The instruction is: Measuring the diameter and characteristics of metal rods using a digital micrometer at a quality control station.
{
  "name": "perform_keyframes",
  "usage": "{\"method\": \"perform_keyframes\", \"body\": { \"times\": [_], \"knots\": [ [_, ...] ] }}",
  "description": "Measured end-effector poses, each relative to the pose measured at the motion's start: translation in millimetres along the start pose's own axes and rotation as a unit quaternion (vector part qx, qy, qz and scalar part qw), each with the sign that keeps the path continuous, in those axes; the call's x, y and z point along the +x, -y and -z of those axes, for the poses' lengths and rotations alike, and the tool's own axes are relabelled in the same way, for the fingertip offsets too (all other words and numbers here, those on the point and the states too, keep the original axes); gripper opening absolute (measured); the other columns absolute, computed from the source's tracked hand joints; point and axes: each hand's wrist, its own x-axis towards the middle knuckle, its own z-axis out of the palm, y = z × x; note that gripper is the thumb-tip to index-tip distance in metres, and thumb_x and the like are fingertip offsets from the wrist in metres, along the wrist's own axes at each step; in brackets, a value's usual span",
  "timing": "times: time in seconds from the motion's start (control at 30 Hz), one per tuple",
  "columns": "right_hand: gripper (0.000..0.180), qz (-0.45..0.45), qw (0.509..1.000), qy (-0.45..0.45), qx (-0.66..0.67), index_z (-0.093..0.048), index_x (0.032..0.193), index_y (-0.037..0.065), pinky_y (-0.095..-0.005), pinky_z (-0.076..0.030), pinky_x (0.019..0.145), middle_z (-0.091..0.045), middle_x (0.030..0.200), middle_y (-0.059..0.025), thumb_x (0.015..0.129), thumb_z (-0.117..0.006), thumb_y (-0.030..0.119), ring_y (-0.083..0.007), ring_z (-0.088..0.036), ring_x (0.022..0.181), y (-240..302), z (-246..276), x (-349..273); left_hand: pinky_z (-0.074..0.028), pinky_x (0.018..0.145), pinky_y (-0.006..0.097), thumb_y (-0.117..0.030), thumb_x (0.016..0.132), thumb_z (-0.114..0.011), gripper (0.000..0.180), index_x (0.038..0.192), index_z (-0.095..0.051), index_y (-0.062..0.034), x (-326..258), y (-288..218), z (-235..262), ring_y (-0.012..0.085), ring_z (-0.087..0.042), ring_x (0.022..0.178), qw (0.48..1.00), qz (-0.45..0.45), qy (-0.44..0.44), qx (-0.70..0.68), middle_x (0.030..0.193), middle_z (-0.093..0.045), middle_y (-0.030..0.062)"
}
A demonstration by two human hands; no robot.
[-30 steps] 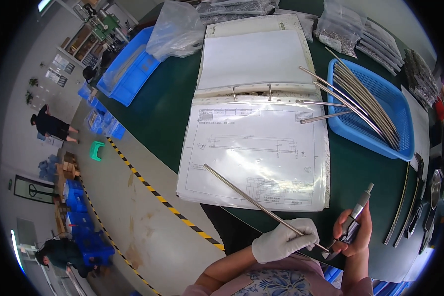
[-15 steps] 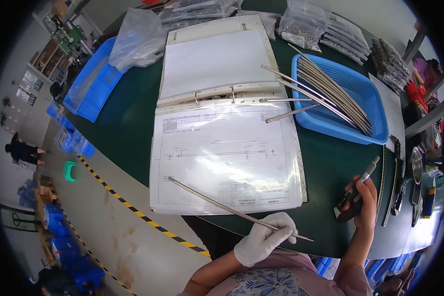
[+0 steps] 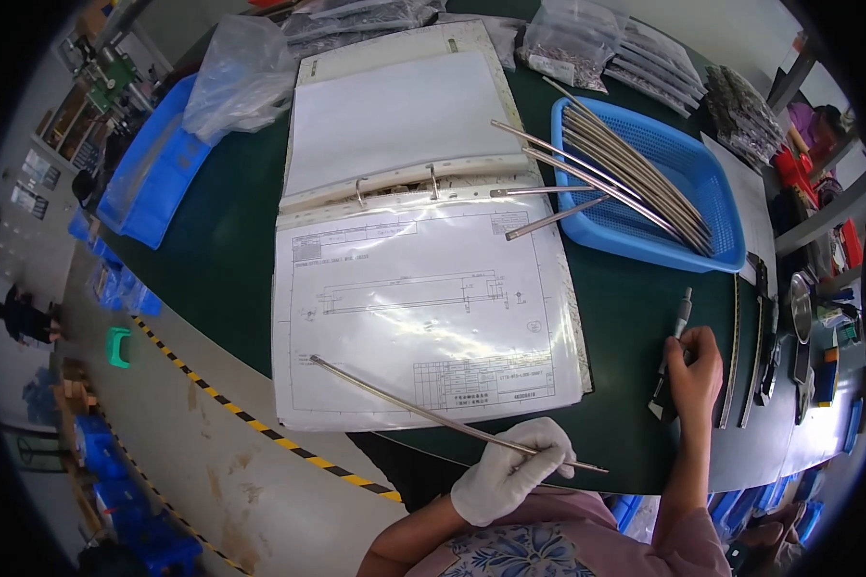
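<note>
Metal rod [image 3: 433, 411] lies diag. across lower edge of open binder's drawing sheet [image 3: 423, 317], gloved left hand [image 3: 506, 471] pinching it nr right end. Bare right hand [image 3: 695, 365] grips micrometer [image 3: 672, 351] over green bench [image 3: 625, 317]. More rods in blue basket [image 3: 645, 183].

Brightness: bright, even daylight-like light across the frame; no dim patches inside the lens circle
Glare: soft sheen on the plastic sleeve [image 3: 423, 317] at centre; white highlights on the clear bags [image 3: 231, 72] at upper left
Shadows: faint and short; none hard
Sharpness: centre crisp; fine print too small to read
Edges: strong fisheye bending; table edge [image 3: 231, 317] curves; black corners all round; far left rim smeared
</note>
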Motion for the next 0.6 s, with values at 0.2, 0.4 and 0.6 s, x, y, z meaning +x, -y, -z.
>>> {"method": "perform_keyframes", "body": {
  "times": [0.2, 0.4, 0.6],
  "knots": [
    [0.019, 0.062, 0.994, -0.046, -0.071, -0.045, 0.073, 0.003, -0.0337, -0.036, 0.062, -0.047, 0.072, -0.0092, 0.071, -0.056, 0.018, -0.0268, -0.048, 0.070, -2.5, -4.3, -1.6, -0.041, 0.068, 0.022, -0.009, 0.087, -0.041, 0.013, 0.080, -0.046, 0.0001, -1.9, 0.9, 1.2, 0.0091, -0.050, 0.072, 1.000, -0.018, 0.010, 0.007, 0.076, -0.046, 0.0040],
    [0.018, 0.134, 0.979, -0.109, -0.110, -0.046, 0.084, 0.002, -0.0350, -0.036, 0.068, -0.047, 0.085, -0.0114, 0.073, -0.054, 0.014, -0.0259, -0.047, 0.079, 16.0, 5.2, -1.6, -0.044, 0.066, 0.025, -0.010, 0.085, -0.041, 0.017, 0.079, -0.049, 0.0029, -2.8, 6.3, 1.6, 0.0139, -0.054, 0.070, 0.998, -0.052, -0.034, -0.005, 0.080, -0.049, 0.0109],
    [0.031, 0.523, 0.772, -0.316, 0.175, -0.048, 0.103, 0.007, -0.0414, -0.034, 0.083, -0.048, 0.101, -0.0119, 0.073, -0.047, 0.011, -0.0228, -0.046, 0.095, 66.4, 62.4, -38.8, -0.039, 0.065, 0.023, -0.005, 0.084, -0.039, 0.010, 0.083, -0.047, 0.0002, -3.9, 10.4, 3.1, 0.0106, -0.050, 0.072, 0.998, -0.057, -0.035, -0.013, 0.081, -0.047, 0.0067]
  ]
}}
